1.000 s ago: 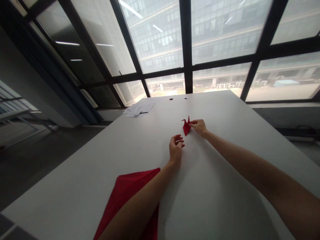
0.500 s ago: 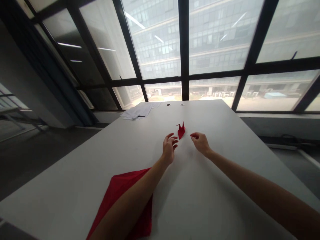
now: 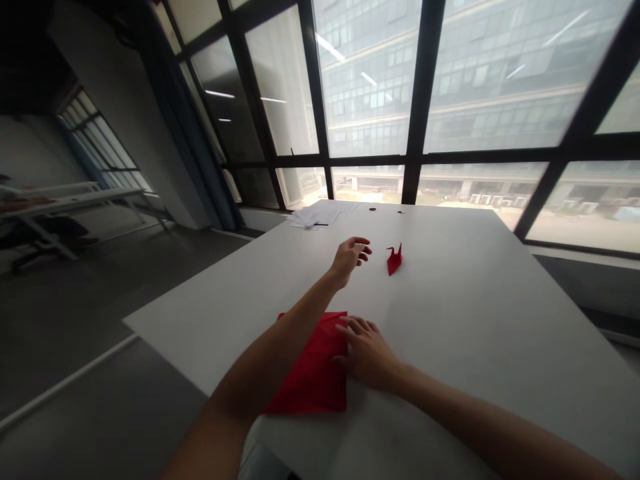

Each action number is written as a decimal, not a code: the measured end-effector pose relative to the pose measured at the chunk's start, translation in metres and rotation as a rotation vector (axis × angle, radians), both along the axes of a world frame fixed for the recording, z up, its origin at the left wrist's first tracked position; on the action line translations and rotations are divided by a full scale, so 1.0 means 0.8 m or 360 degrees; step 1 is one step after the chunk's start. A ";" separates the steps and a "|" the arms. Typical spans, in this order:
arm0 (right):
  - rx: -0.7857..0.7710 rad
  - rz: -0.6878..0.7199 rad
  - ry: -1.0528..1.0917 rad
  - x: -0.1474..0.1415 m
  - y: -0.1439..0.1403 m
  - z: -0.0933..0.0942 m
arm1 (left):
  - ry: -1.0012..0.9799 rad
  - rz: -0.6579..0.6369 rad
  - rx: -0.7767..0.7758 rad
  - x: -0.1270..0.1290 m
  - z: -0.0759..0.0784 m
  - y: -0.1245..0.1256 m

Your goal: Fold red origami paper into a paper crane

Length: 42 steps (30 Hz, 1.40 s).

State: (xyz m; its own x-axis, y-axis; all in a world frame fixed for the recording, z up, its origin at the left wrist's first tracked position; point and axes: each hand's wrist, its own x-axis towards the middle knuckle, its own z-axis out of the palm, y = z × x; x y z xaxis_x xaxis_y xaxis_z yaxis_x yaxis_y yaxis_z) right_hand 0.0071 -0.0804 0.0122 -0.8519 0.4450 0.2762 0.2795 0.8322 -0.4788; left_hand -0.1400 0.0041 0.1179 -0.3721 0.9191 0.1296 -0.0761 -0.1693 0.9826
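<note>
A small red origami crane (image 3: 395, 261) stands on the white table (image 3: 460, 300), just right of my left hand. My left hand (image 3: 351, 259) hovers over the tabletop with its fingers apart and nothing in them. Closer to me lies a red sheet of paper (image 3: 320, 373) with creases, partly covered by my left forearm. At the sheet's right edge is my right hand (image 3: 370, 353), fingers spread over its upper right corner. Whether those fingertips press on the paper is hard to tell.
Loose white papers (image 3: 315, 217) lie at the table's far left corner, with a dark pen-like thing (image 3: 321, 225) on them. Tall windows (image 3: 367, 80) rise behind the table. At far left, a person sits by another table (image 3: 75, 199).
My right hand has come back from beside the crane to the red sheet. My left hand has moved slightly away from the crane. The view has turned left.
</note>
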 end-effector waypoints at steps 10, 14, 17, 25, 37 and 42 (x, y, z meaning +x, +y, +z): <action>0.0074 -0.0081 0.0045 -0.022 -0.008 0.009 | 0.1331 0.0350 -0.0216 -0.126 -0.091 -0.262; 0.0119 0.0012 0.0031 -0.027 -0.024 -0.003 | 0.1572 0.0453 -0.0307 -0.126 -0.122 -0.340; 0.0114 0.0045 0.0001 -0.026 -0.026 -0.014 | 0.1564 0.0451 -0.0324 -0.120 -0.129 -0.362; 0.0021 -0.0013 0.0035 -0.014 -0.012 -0.021 | 0.1546 0.0446 -0.0276 -0.120 -0.135 -0.355; -0.0073 -0.0167 0.0341 -0.018 0.002 -0.020 | 0.1589 0.0417 -0.0231 -0.121 -0.133 -0.356; 0.0112 -0.0102 0.0362 0.004 0.016 -0.003 | 0.1762 0.0264 -0.0230 -0.105 -0.119 -0.348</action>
State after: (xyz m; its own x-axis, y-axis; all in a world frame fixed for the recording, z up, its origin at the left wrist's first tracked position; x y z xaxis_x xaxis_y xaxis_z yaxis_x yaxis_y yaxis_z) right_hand 0.0104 -0.0673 0.0101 -0.7347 0.4692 0.4900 0.2244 0.8497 -0.4772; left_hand -0.2239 -0.2744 0.0224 -0.2373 0.9021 0.3604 0.8621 0.0246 0.5062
